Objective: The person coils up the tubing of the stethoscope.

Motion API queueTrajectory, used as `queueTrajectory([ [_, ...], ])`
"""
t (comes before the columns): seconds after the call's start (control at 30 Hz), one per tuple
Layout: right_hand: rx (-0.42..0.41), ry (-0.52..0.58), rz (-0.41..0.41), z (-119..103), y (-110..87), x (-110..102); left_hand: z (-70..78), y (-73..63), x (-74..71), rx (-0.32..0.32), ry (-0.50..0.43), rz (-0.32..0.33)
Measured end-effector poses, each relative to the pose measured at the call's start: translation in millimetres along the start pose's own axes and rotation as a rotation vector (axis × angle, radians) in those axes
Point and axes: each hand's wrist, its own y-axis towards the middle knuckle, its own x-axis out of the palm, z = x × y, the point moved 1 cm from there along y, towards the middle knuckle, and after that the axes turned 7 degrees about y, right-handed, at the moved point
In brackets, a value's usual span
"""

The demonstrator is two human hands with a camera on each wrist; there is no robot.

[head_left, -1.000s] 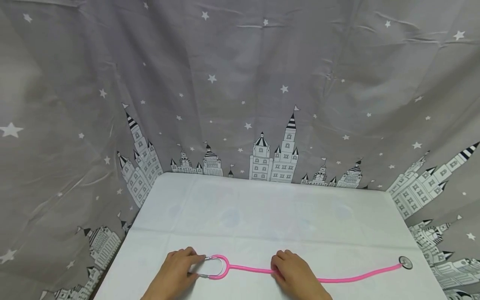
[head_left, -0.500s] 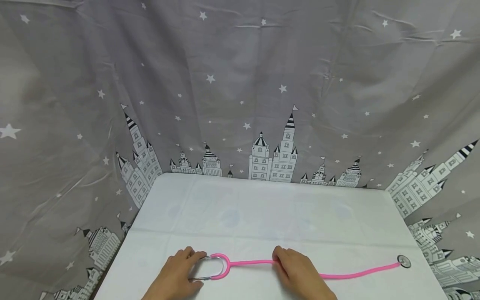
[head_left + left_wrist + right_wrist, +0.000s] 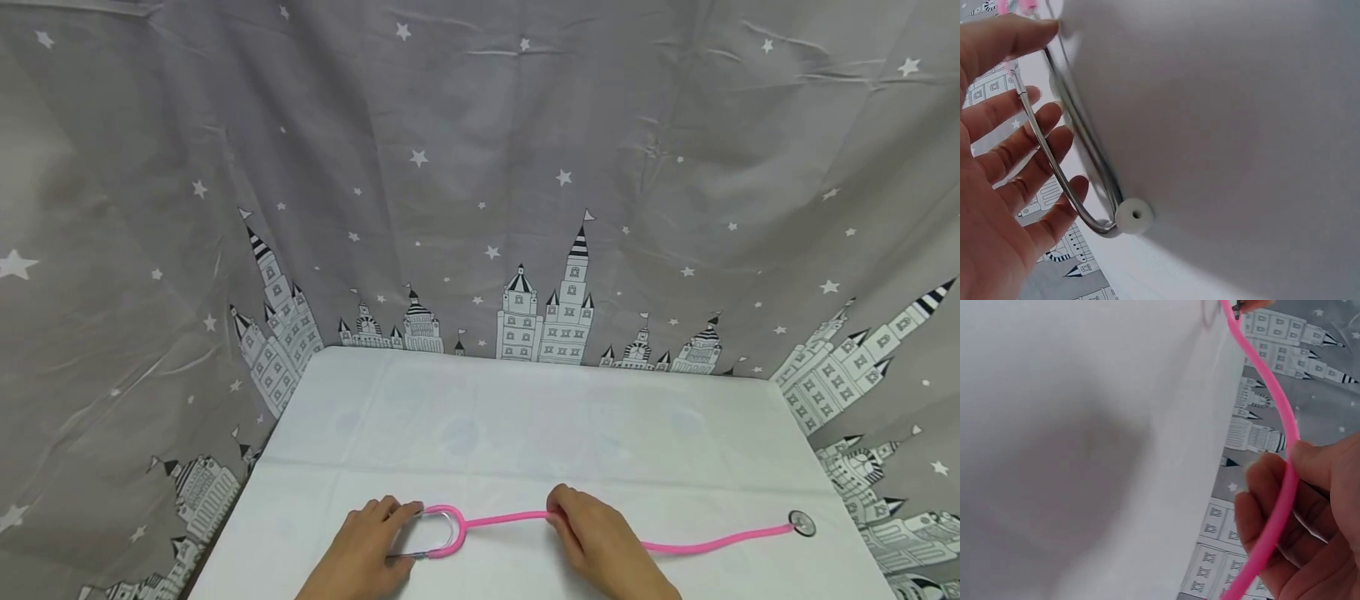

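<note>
A pink stethoscope (image 3: 510, 518) stretches from left to right near the front of the table. My left hand (image 3: 367, 546) holds its metal ear tubes (image 3: 1041, 137) between thumb and fingers. In the left wrist view, a pale ear tip (image 3: 1125, 219) shows at the bent end of the tubes; the fingers there are only loosely bent. My right hand (image 3: 600, 542) pinches the pink tubing (image 3: 1272, 387) partway along, with thumb against fingers. To the right of that hand, the tubing runs on to the round metal chest piece (image 3: 802, 523).
A white cloth (image 3: 480, 417) covers the table, with faint creases across it. Behind and at both sides hangs a grey curtain (image 3: 450, 108) printed with stars and castles.
My right hand has moved slightly away from me, bringing the tubing with it. The left hand and the ear tubes have shifted a little right, and the chest piece a little left.
</note>
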Motion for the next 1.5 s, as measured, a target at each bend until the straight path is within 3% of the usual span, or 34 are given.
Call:
queueTrajectory([
  [0.13, -0.007, 0.032, 0.025, -5, 2.8, -6, 2.4, 0.2, 0.9, 0.004, -0.005, -0.014],
  [0.33, -0.011, 0.036, 0.061, -9, 4.6, -16, 3.0, -0.4, 1.3, 0.071, 0.016, 0.050],
  [0.6, 0.002, 0.003, 0.086, 0, -2.9, -31, 6.7, -3.0, -6.4, 0.136, -0.108, 0.145],
  [0.73, -0.005, 0.004, 0.110, 6, -9.0, -39, 11.0, -2.2, -10.3, 0.211, -0.116, 0.278],
  [0.83, 0.017, -0.012, 0.114, 9, -13.1, -44, 14.1, -1.1, -13.6, 0.288, -0.062, 0.419],
  [0.9, 0.036, -0.036, 0.113, 10, -15.1, -47, 16.5, 0.1, -15.9, 0.315, -0.037, 0.474],
  [1.2, -0.030, -0.026, 0.151, 18, -25.9, -52, 26.6, 4.2, -26.0, 0.323, 0.006, 0.545],
  [1.5, -0.041, 0.011, 0.149, 23, -32.9, -53, 31.7, 7.7, -28.1, 0.358, -0.020, 0.583],
])
